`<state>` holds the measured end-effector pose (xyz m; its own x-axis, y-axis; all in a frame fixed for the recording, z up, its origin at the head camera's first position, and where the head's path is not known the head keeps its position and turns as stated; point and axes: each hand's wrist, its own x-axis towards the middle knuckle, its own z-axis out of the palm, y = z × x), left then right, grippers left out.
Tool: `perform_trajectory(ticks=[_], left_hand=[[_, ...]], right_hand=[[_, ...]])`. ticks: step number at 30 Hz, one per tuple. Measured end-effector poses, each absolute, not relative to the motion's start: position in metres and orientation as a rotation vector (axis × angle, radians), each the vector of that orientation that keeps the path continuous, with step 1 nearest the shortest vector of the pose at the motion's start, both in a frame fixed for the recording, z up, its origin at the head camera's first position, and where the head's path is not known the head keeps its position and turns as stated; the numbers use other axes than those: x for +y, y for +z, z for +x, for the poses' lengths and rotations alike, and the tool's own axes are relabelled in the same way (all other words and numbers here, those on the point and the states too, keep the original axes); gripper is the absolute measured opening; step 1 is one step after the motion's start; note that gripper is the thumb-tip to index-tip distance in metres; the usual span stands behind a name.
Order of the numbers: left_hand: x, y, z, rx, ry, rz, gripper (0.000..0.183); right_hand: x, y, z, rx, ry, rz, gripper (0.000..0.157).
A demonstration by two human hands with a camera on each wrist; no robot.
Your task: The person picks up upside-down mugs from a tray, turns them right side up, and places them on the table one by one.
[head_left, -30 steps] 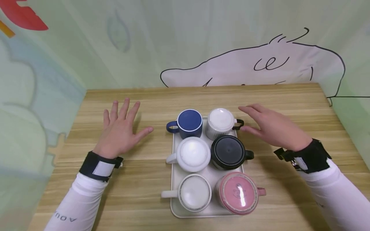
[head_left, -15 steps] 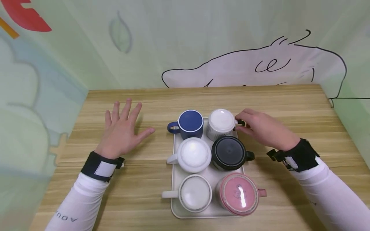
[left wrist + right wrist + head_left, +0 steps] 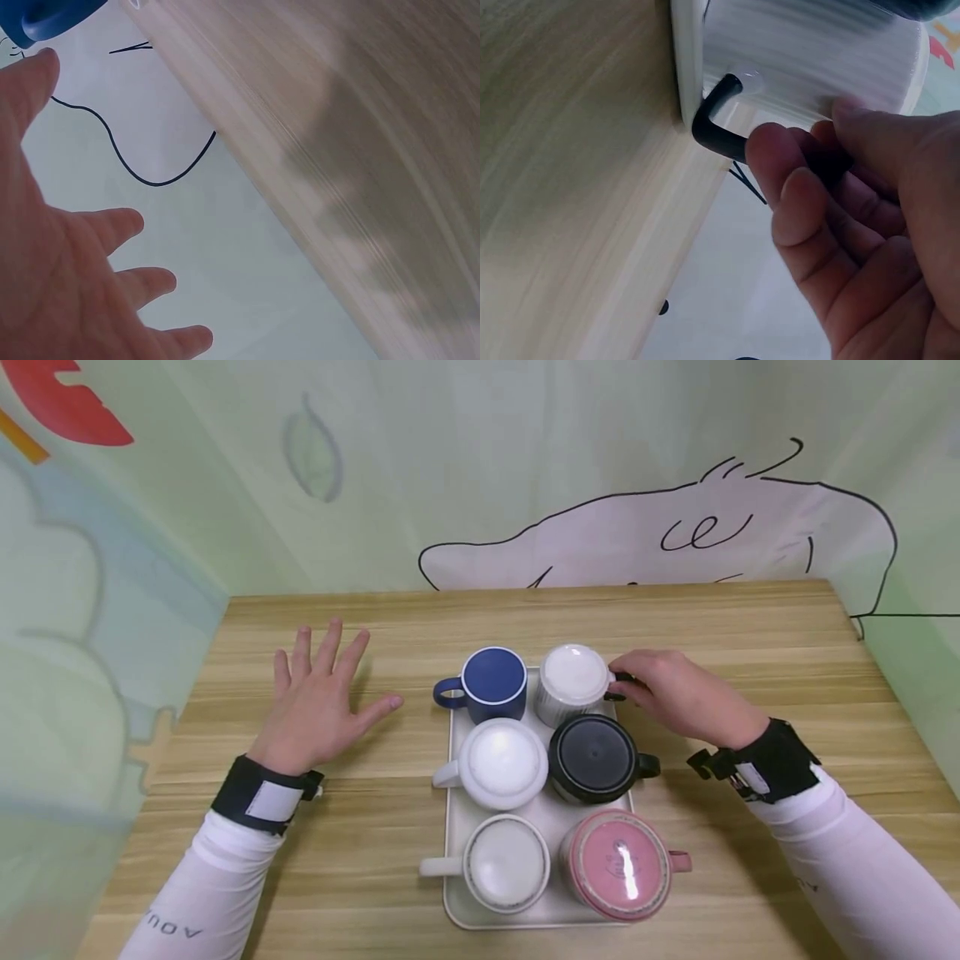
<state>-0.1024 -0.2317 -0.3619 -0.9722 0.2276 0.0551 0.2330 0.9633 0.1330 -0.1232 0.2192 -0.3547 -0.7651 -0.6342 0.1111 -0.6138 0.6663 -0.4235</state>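
Observation:
My right hand (image 3: 678,693) grips the black handle (image 3: 720,139) of a white ribbed mug (image 3: 574,675), which stands upside down at the back right of a pale tray (image 3: 456,910). In the right wrist view the fingers curl round the handle and the thumb lies along its far end. My left hand (image 3: 311,710) hovers over the table left of the tray, fingers spread, holding nothing. Nearest to it is a blue mug (image 3: 493,677), whose handle points left. Part of that blue mug also shows in the left wrist view's top corner.
Other upturned mugs share the tray: a white one (image 3: 501,764), a black one (image 3: 592,758), an off-white one (image 3: 506,864) and a pink one (image 3: 621,864). Handles stick out past both long sides. A printed curtain (image 3: 375,485) hangs behind the wooden table (image 3: 360,860).
My right hand has moved left to the white mug's black handle and its fingers have closed round it. The left hand and the mugs stay in place.

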Motion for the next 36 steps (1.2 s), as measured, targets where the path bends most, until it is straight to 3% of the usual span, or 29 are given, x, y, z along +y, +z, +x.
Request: perform_trajectory(ticks=[20,36], left_hand=[[-0.218,-0.345,-0.108,-2.969,-0.250,-0.486,0.099],[-0.164,-0.312,-0.123,-2.771,-0.708,-0.785,0.089]], right_hand=[[0.233,-0.329,-0.129,2.990,-0.775,-1.105,0.013],[0.204,-0.290,-0.141,3.018,-1.340,-0.973,0.020]])
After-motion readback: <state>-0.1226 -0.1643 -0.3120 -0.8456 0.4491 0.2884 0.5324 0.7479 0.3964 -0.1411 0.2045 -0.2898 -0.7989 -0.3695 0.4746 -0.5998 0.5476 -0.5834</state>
